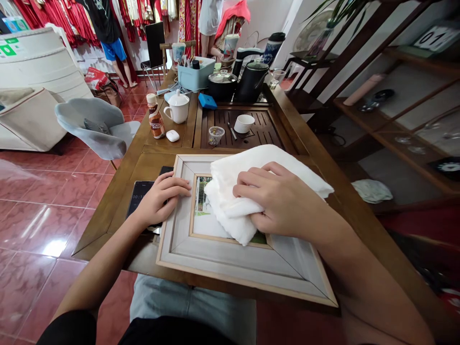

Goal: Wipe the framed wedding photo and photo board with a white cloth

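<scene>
Black fabric of the person's top (172, 333) is nearest, with pale grey-blue trousers (215, 304) between it and the picture frame (223, 258). That rectangular frame lies flat on the brown wooden table (125, 172), its broad grey-white border mitred at the corners and edged in thin, light wood. On its left border rests the left hand (160, 199), fingers slightly bent and a little apart. Over its middle, the right hand (282, 201) has its fingers curled and clamped on a fluffy white towel (258, 165), thickly folded, hiding much of the picture inside. Left of the frame lies a flat black phone (135, 191); beyond it, a rounded white cup (244, 123) sits on a dark slatted tray (264, 132).
</scene>
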{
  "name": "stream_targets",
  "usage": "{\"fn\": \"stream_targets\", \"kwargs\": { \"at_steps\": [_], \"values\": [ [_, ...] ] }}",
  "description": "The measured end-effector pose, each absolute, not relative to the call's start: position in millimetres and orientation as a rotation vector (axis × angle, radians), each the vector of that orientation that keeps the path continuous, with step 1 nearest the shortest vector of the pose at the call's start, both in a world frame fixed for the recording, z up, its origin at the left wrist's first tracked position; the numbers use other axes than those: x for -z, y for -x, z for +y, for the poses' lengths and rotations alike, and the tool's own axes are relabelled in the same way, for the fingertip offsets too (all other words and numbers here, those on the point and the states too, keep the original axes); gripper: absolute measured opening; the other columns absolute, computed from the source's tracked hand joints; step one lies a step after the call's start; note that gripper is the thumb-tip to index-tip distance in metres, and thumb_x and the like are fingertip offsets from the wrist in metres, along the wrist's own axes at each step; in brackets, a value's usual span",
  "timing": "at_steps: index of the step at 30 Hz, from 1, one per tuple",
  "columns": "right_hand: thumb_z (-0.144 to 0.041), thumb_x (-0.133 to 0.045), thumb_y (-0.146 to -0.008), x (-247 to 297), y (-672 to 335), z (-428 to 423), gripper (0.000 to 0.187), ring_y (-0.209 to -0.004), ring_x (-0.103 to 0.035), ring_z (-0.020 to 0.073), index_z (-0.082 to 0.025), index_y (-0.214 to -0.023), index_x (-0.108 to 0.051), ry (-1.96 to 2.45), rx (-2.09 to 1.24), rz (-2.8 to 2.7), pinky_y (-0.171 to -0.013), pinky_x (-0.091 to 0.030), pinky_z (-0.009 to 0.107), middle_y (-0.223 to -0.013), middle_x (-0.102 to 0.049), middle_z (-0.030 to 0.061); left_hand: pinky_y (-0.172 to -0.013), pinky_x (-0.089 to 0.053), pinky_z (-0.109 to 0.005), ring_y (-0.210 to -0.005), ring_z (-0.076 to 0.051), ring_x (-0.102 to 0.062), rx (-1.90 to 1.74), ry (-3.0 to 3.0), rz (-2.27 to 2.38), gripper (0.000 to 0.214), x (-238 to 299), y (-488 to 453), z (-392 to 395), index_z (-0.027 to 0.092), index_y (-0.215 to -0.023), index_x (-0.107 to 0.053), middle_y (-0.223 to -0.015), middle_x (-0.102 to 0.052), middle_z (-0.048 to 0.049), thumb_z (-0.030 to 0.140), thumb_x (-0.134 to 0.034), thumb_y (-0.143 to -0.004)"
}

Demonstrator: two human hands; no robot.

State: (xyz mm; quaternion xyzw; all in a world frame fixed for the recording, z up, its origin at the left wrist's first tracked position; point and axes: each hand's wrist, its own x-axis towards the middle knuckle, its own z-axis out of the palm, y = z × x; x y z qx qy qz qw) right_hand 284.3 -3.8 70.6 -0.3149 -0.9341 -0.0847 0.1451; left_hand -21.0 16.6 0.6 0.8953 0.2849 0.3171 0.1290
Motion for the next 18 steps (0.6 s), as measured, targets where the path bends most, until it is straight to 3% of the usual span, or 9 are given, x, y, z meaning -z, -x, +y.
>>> {"fn": "stream_targets", "kwargs": {
  "at_steps": [18],
  "values": [
    [-0.009, -0.051, -0.063, -70.1, -283.2, -4.3, 0.020, -0.071, -0.049, 0.0181, -0.019, -0.075, -0.063, 0.903, 0.282, -2.683, -0.074, -0.034, 0.033, -0.080, -0.062, 0.0034, -0.123, -0.033, -0.043, -0.121, -0.019, -0.068, -0.925, -2.617, 0.805, 0.037, -3.2, 19.8, 15.9, 0.021, -0.110, -0.068, -0.118, -0.073, -0.0050, 0.005, -0.038, -0.094]
  ]
}}
